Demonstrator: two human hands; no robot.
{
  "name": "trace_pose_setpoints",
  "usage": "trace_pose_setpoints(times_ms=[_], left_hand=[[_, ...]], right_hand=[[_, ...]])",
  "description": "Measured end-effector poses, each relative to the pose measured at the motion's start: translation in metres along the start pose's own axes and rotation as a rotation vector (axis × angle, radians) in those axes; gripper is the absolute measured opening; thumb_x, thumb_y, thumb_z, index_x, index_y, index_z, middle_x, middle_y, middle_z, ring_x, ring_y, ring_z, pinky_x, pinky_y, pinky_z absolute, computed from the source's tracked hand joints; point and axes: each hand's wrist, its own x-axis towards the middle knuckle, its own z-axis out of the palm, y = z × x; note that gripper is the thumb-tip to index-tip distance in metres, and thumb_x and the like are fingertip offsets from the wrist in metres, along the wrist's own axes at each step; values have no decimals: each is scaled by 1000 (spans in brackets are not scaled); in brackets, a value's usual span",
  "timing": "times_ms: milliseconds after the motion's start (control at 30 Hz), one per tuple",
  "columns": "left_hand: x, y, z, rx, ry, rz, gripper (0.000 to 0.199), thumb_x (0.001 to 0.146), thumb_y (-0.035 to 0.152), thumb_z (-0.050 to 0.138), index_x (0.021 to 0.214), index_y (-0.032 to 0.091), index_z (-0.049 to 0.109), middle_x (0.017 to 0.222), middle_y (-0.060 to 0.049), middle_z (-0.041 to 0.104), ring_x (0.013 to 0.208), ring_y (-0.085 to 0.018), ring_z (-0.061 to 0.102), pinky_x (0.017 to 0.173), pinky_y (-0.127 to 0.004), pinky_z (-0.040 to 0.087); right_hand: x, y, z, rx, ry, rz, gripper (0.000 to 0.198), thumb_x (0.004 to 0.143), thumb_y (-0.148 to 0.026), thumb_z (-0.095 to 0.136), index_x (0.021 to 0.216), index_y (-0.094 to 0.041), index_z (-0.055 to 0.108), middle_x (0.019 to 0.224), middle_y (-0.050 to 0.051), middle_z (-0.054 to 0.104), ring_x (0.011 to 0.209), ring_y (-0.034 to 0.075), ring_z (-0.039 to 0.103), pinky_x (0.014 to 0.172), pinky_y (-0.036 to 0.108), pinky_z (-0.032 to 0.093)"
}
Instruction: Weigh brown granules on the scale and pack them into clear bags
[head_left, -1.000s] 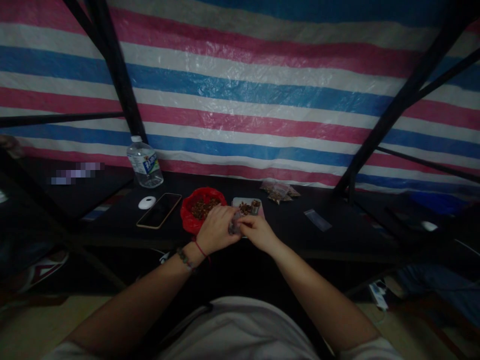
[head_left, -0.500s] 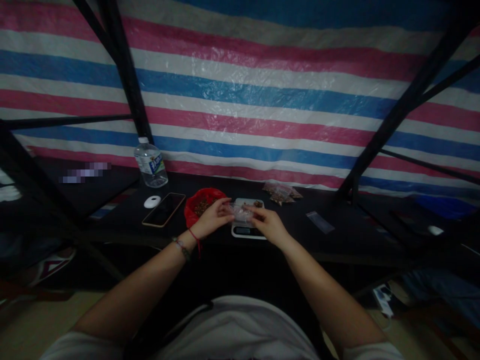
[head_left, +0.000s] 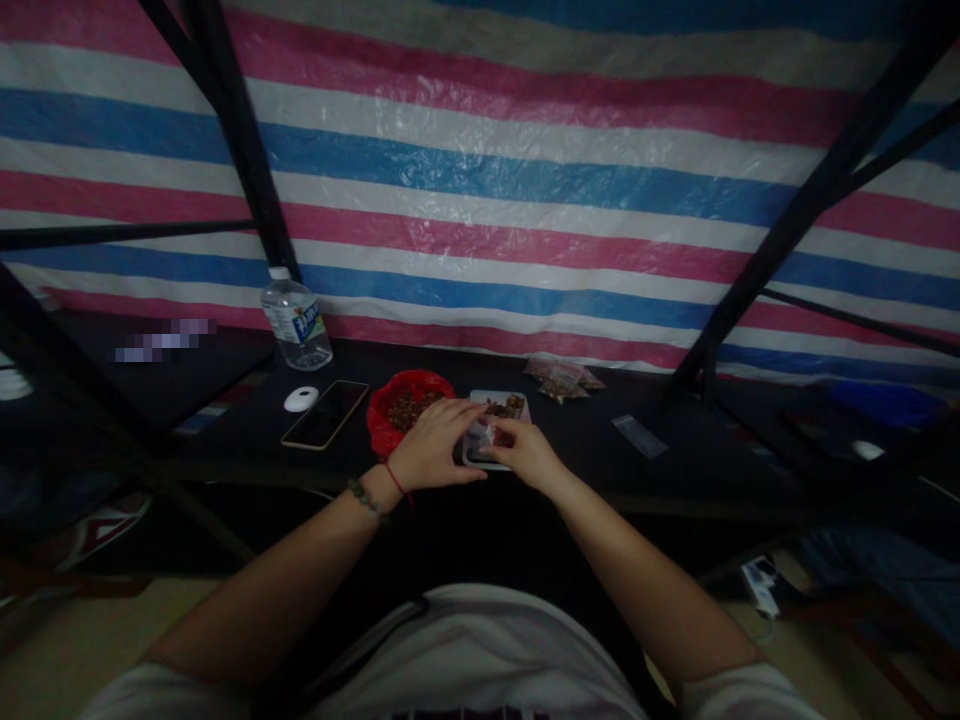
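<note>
My right hand (head_left: 531, 458) pinches a small clear plastic bag (head_left: 487, 436) above a white kitchen scale (head_left: 475, 398). Across from it, my left hand (head_left: 439, 443) has its fingers stretched out and the thumb apart, fingertips close to the bag; whether they touch it is hard to see. Brown dried bits (head_left: 514, 403) show at the back of the scale, beyond my fingers. Just behind my left hand, a red plastic bag (head_left: 381, 412) lies open with more of these brown bits in it. The hands cover much of the scale, its display included.
Filled clear bags (head_left: 562, 378) lie at the back of the black table (head_left: 600, 480), and a flat clear bag (head_left: 639, 437) lies to the right. A phone (head_left: 325, 414), a white oval object (head_left: 301, 399) and a plastic bottle (head_left: 297, 318) stand left. Black metal bars (head_left: 247, 150) flank the table.
My left hand has loosened from the clear bag, its fingers now extended and thumb lowered. The bag has tilted down nearer the scale in my right hand. More brown bits show on the scale.
</note>
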Motion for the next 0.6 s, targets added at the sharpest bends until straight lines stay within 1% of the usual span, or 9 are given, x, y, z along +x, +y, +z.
trace_pose_setpoints(times_ms=[100, 167, 233, 300, 367, 433, 467, 533, 600], left_hand=[[0, 10, 4, 24, -60, 11, 75, 66, 57, 68, 128, 18, 48, 122, -13, 58, 115, -29, 52, 107, -49, 28], [1, 11, 5, 10, -66, -8, 65, 67, 53, 68, 121, 19, 54, 114, -11, 62, 108, -27, 56, 104, -47, 32], [2, 8, 4, 0, -58, -25, 59, 68, 52, 68, 116, 19, 57, 110, -10, 64, 104, -27, 58, 100, -45, 37], [4, 2, 1, 5, -45, -45, 58, 69, 52, 67, 115, 19, 57, 109, -10, 64, 101, -27, 58, 96, -43, 40], [8, -6, 0, 5, -13, -77, 57, 70, 52, 66, 116, 19, 57, 110, -10, 64, 102, -27, 58, 93, -42, 42], [13, -16, 2, -10, 40, -120, 59, 72, 51, 65, 120, 18, 55, 114, -11, 62, 105, -27, 57, 94, -40, 43], [16, -20, 4, -22, 68, -142, 60, 73, 50, 64, 122, 17, 54, 117, -12, 61, 107, -27, 57, 96, -40, 42], [21, -30, 11, -38, 104, -189, 64, 73, 50, 64, 126, 16, 51, 122, -13, 59, 112, -27, 55, 98, -41, 41], [23, -37, 20, -42, 98, -233, 71, 72, 52, 64, 130, 15, 47, 126, -14, 57, 114, -28, 53, 100, -42, 41]], right_hand=[[-3, -7, 8, -49, -36, -48, 25, 68, -20, 71, 92, -16, 70, 78, 3, 67, 70, 15, 57, 67, 27, 44], [-5, -9, 11, -49, -51, -82, 20, 71, -19, 68, 90, -17, 70, 81, 3, 67, 72, 16, 58, 69, 27, 44], [-3, -9, 7, -41, -32, -121, 17, 74, -17, 63, 90, -18, 70, 84, 3, 67, 76, 16, 59, 72, 28, 44], [4, -3, -3, -32, 68, -139, 15, 79, -20, 58, 87, -19, 70, 85, 4, 66, 79, 16, 59, 75, 30, 45], [16, 6, -19, -22, 247, -120, 16, 82, -26, 55, 86, -19, 68, 84, 5, 65, 78, 17, 58, 75, 32, 46], [32, 19, -37, -27, 416, -89, 23, 80, -35, 57, 93, -19, 66, 88, 6, 64, 77, 18, 58, 75, 33, 47], [39, 26, -45, -43, 466, -74, 31, 77, -39, 61, 101, -19, 65, 94, 7, 64, 78, 18, 58, 76, 35, 47], [49, 41, -55, -78, 480, -26, 54, 69, -45, 69, 116, -19, 58, 106, 10, 62, 86, 20, 58, 80, 37, 47], [53, 56, -56, -110, 422, 39, 71, 62, -46, 73, 124, -19, 52, 112, 11, 60, 95, 23, 58, 85, 39, 46]])
